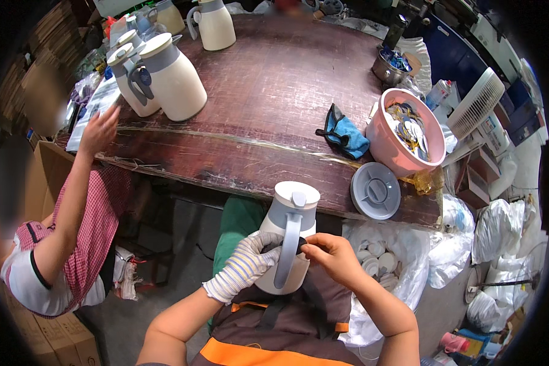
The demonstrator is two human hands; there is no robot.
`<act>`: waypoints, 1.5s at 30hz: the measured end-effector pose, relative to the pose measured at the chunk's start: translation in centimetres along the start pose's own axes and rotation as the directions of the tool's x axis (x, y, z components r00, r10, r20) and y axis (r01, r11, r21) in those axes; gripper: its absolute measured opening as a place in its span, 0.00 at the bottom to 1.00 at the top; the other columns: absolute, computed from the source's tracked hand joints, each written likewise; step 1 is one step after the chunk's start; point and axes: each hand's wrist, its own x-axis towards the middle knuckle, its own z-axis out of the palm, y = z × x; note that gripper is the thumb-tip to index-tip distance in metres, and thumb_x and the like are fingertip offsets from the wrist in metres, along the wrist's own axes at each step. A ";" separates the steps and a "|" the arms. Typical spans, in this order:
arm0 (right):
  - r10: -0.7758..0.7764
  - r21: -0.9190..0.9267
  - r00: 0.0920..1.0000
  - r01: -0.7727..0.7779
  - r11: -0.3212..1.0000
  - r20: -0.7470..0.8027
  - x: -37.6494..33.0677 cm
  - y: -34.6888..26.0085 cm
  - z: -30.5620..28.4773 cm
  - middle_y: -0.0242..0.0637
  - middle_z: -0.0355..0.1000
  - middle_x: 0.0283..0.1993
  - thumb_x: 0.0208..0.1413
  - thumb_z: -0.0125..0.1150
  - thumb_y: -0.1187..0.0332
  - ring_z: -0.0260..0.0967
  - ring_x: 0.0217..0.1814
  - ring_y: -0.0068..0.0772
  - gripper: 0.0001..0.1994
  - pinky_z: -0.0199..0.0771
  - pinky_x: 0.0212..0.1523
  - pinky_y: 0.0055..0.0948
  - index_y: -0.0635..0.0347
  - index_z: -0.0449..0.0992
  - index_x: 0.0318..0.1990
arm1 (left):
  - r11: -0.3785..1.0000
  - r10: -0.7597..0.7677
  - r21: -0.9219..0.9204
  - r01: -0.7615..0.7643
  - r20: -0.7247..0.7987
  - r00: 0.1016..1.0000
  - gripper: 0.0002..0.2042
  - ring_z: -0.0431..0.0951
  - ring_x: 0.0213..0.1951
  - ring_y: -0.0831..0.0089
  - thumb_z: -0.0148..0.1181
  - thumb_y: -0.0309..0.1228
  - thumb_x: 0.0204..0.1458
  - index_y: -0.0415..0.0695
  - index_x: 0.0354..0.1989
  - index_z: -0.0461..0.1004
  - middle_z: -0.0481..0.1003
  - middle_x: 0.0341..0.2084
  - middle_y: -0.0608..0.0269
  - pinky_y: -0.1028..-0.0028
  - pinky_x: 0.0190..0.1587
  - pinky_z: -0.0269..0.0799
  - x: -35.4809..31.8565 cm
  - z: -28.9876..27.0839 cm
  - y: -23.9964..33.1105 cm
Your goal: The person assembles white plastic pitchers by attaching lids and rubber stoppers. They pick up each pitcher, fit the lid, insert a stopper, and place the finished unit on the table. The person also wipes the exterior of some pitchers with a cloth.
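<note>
A cream thermos jug (pixel 296 268) with a grey collar stands upright on my lap, its grey handle (pixel 288 251) facing me. In a striped knit glove, my left hand (pixel 245 265) is closed against the jug's left side and handle, a dark bit showing at its fingertips. My bare right hand (pixel 334 255) pinches a small black piece (pixel 300 244) on the right of the handle. Whether the dark parts on both sides are one strip passing behind the handle, I cannot tell.
Ahead, the dark red table (pixel 274 79) carries more cream jugs (pixel 175 85), a blue cloth (pixel 344 134), a grey round lid (pixel 376 190) and a pink tub (pixel 402 134) of tags. A co-worker's hand (pixel 99 129) is at the left. Bagged white lids (pixel 378 259) sit at my right.
</note>
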 end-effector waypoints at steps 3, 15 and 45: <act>0.038 0.230 0.999 -0.035 0.973 -0.009 -0.3 0.5 -1.4 0.32 0.75 0.33 0.60 0.59 0.65 0.71 0.34 0.20 0.12 0.72 0.38 0.22 0.67 0.78 0.41 | 0.978 -0.132 -0.172 0.117 -0.076 0.988 0.10 0.72 0.26 0.85 0.56 0.31 0.59 0.39 0.45 0.72 0.75 0.30 0.67 0.82 0.30 0.71 0.0 0.0 -0.8; -0.198 0.745 0.978 0.088 0.661 0.059 -0.2 -2.1 0.2 0.37 0.74 0.40 0.60 0.56 0.69 0.72 0.47 0.32 0.15 0.67 0.44 0.27 0.62 0.71 0.53 | 0.896 0.397 -0.057 -0.441 -0.344 0.851 0.07 0.77 0.33 0.78 0.56 0.28 0.59 0.41 0.44 0.70 0.73 0.33 0.66 0.75 0.39 0.76 0.1 -0.1 2.4; -0.535 -0.474 0.805 0.378 0.795 -0.256 -1.7 2.7 0.6 0.36 0.74 0.31 0.39 0.75 0.68 0.71 0.33 0.38 0.13 0.68 0.35 0.31 0.58 0.75 0.29 | 0.880 -0.189 -0.457 0.126 -0.094 0.977 0.21 0.70 0.25 0.85 0.65 0.30 0.51 0.37 0.53 0.70 0.75 0.28 0.68 0.84 0.28 0.67 -1.1 -4.0 4.1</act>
